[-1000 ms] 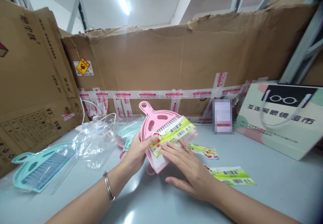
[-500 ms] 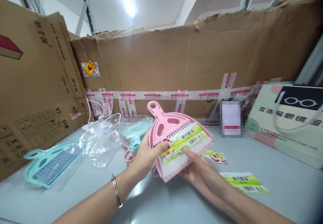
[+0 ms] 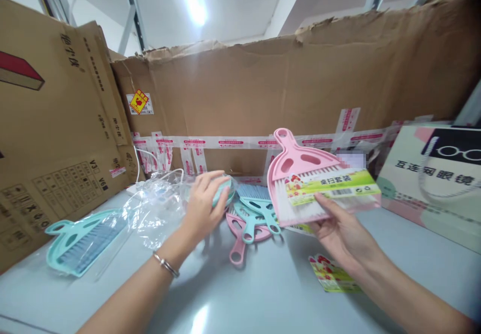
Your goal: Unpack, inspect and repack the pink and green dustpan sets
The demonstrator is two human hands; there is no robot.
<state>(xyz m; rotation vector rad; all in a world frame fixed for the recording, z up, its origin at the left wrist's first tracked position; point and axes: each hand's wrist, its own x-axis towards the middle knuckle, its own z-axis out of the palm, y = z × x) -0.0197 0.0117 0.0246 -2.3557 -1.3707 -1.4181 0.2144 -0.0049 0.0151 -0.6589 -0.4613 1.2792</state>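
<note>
My right hand (image 3: 343,228) grips a pink dustpan and brush set (image 3: 300,161) at its lower edge, handle up. A green and white printed card (image 3: 332,186) lies across the brush's white bristles, under my right thumb. My left hand (image 3: 206,201) is over a teal piece in clear plastic (image 3: 222,191), fingers curved and thumb apart. Whether it touches the plastic cannot be seen. Right of that hand, loose teal brushes (image 3: 259,208) overlap a pink brush or dustpan (image 3: 237,251) on the table.
A bagged teal dustpan and brush set (image 3: 84,243) lies at the left, beside crumpled clear bags (image 3: 158,213). More printed cards (image 3: 332,276) lie near my right wrist. Cardboard boxes (image 3: 233,93) wall the back and left. A printed carton (image 3: 432,188) stands at the right.
My left hand has let go of the pink dustpan and brush set and moved left to the plastic. My right hand has carried the set up and to the right.
</note>
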